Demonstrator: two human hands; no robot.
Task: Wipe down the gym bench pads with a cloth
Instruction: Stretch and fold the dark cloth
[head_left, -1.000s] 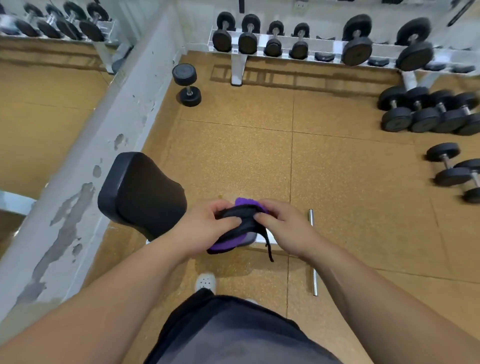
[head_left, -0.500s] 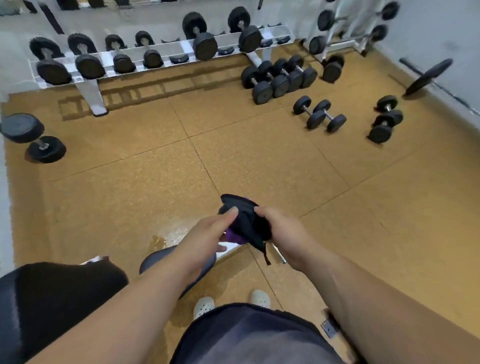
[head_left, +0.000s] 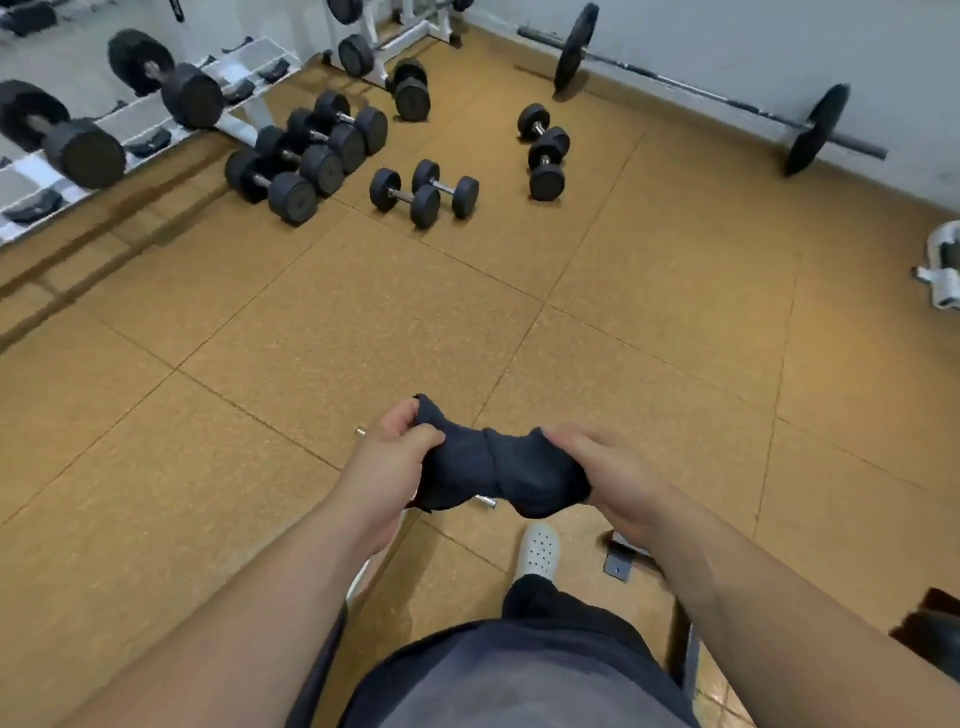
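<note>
Two hands on one cloth (head_left: 498, 473) right now. It's a dark, bunched-up thing held up in the air in front of the person, above the cork-coloured floor (head_left: 363, 322) and not touching anything else. The left hand (head_left: 387, 457) has its fingers curled round the left end, with a corner of fabric poking up above the thumb. The right hand (head_left: 608, 478) is clamped on the right end, fingers wrapped over the top, a bit blurry. The cloth is pulled between them, with a fold down the middle.

Straight below the cloth there's a white perforated shoe (head_left: 539, 556) planted on the floor, and grey shorts (head_left: 519, 675) fill the bottom edge. A shiny metal tube end (head_left: 360, 431) pokes out just left of the left hand.

Further out the floor is littered with black dumbbells: a packed group (head_left: 306, 156) next to the white rack (head_left: 31, 176) on the left, a smaller pair (head_left: 423, 192) near the middle, and another pair (head_left: 543, 150) to the right of those. A loaded barbell (head_left: 701, 88) lies along the far wall.
</note>
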